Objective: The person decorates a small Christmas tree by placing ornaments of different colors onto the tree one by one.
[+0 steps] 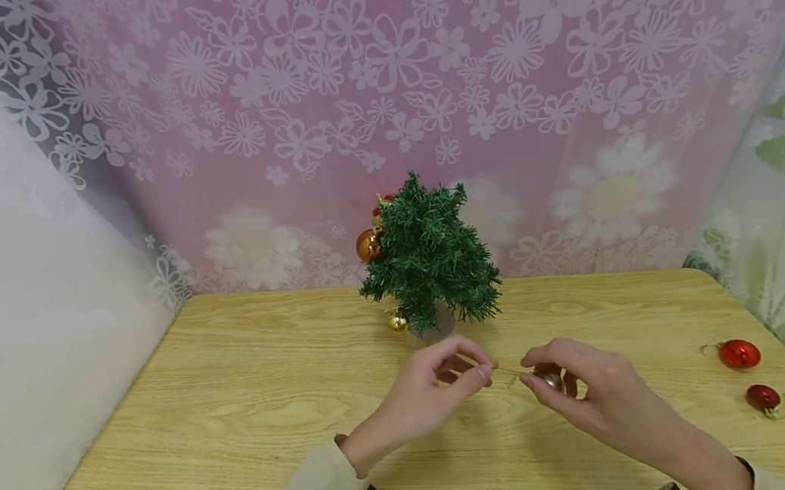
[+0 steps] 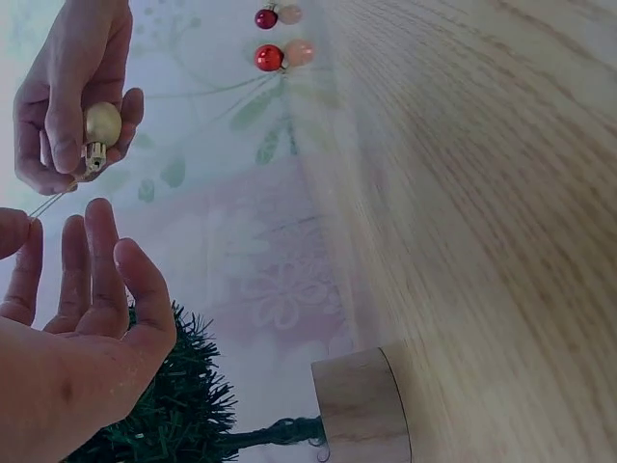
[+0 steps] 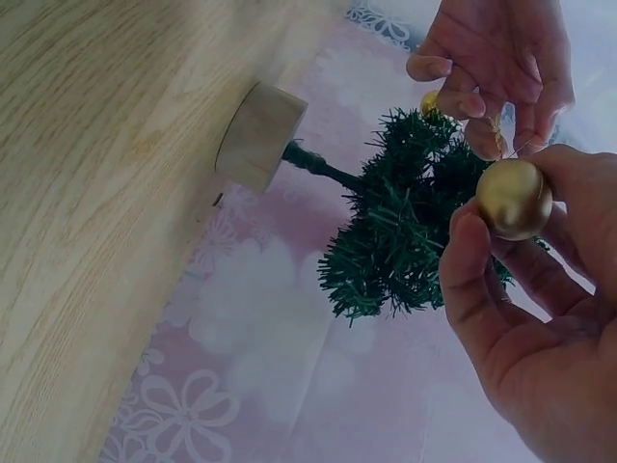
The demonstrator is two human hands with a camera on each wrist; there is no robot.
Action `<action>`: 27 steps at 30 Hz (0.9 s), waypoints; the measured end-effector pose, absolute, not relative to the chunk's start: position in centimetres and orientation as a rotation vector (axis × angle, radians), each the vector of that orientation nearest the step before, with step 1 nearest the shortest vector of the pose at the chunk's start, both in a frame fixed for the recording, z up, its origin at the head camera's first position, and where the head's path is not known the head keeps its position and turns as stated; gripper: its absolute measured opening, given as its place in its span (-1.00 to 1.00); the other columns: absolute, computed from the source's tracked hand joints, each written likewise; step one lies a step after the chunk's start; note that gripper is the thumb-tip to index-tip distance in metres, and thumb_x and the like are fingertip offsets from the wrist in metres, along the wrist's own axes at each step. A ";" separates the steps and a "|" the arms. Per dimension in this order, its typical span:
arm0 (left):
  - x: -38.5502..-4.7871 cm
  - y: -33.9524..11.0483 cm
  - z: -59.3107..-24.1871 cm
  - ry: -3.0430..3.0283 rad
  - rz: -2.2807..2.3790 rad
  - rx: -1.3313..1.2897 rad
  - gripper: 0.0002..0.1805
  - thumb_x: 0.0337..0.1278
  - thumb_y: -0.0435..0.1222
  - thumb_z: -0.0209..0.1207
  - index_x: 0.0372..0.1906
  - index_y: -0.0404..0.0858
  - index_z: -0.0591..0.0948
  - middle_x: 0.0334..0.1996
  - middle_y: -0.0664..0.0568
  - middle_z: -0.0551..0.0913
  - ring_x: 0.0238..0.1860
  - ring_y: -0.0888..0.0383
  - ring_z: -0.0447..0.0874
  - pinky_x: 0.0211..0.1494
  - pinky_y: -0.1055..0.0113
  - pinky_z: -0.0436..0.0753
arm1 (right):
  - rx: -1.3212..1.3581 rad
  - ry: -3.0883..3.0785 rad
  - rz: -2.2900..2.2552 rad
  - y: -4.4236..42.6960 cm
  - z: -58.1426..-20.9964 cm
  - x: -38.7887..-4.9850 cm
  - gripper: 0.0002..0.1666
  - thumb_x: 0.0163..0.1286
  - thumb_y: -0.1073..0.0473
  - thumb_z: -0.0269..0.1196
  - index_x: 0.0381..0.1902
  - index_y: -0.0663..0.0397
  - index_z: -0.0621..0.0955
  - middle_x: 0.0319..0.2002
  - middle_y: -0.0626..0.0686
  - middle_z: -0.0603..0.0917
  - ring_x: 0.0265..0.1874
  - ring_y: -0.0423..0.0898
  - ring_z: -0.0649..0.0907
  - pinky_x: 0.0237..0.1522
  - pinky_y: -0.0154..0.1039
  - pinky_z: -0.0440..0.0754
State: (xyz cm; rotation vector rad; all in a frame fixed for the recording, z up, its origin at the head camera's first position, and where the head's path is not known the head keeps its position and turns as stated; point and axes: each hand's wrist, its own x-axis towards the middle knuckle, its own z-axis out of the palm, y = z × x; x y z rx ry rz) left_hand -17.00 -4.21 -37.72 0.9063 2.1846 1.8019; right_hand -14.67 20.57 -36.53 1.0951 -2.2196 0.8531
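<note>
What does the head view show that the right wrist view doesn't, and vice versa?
Only the head view shows the bright red ball and dark red ball on the table. Only the right wrist view shows the trunk of the tree. Both show the tree, the table, the left hand, and the gold ball held in the right hand.

we pinch with our left hand (image 1: 430,396) — thumb (image 1: 467,385) against forefinger (image 1: 466,346), other fingers loosely spread — and grip nearby with our right hand (image 1: 601,391), its fingers bent, both wrists (image 1: 365,443) slanting inward.
</note>
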 end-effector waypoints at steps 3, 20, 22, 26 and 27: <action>-16.8 -4.2 -37.7 2.189 1.776 0.912 -0.87 0.49 -0.16 0.16 -0.03 -0.05 0.65 -0.08 -0.09 0.76 -0.12 0.35 0.71 0.02 0.36 0.68 | 1.094 -2.230 0.822 20.5 -36.5 -14.7 -0.84 0.54 -0.04 0.20 -0.10 -0.25 0.70 -0.32 -0.37 0.62 -0.49 -0.52 0.46 -0.47 -0.65 0.42; -16.6 -4.3 -37.9 2.238 1.747 0.907 -0.87 0.48 -0.14 0.17 -0.03 0.00 0.66 -0.07 0.12 0.76 -0.07 0.37 0.70 0.06 0.32 0.66 | 1.166 -2.198 0.785 20.2 -37.4 -14.9 -0.89 0.54 0.08 0.22 -0.10 -0.16 0.68 -0.37 -0.29 0.60 -0.49 -0.52 0.45 -0.49 -0.69 0.34; -16.6 -4.3 -37.8 2.238 1.747 0.912 -0.87 0.48 -0.14 0.17 -0.03 0.00 0.66 -0.07 0.11 0.76 -0.07 0.37 0.70 0.06 0.32 0.67 | 1.173 -2.190 0.777 20.2 -37.3 -14.9 -0.83 0.58 0.03 0.15 -0.12 -0.16 0.68 -0.37 -0.28 0.59 -0.49 -0.51 0.45 -0.47 -0.68 0.37; -16.6 -4.4 -38.0 2.252 1.730 0.894 -0.86 0.49 -0.14 0.16 -0.02 -0.03 0.66 -0.06 0.11 0.76 -0.07 0.37 0.69 0.07 0.32 0.66 | 1.143 -2.213 0.760 20.1 -37.2 -14.7 -0.90 0.58 0.10 0.17 -0.12 -0.14 0.64 -0.35 -0.28 0.60 -0.48 -0.51 0.44 -0.46 -0.66 0.38; -16.6 -4.4 -38.0 2.261 1.722 0.887 -0.86 0.50 -0.14 0.15 -0.03 -0.03 0.66 -0.05 0.12 0.75 -0.07 0.37 0.69 0.07 0.32 0.66 | 1.135 -2.219 0.766 20.1 -37.2 -14.7 -0.93 0.56 0.15 0.20 -0.12 -0.13 0.63 -0.35 -0.26 0.61 -0.48 -0.50 0.46 -0.45 -0.65 0.40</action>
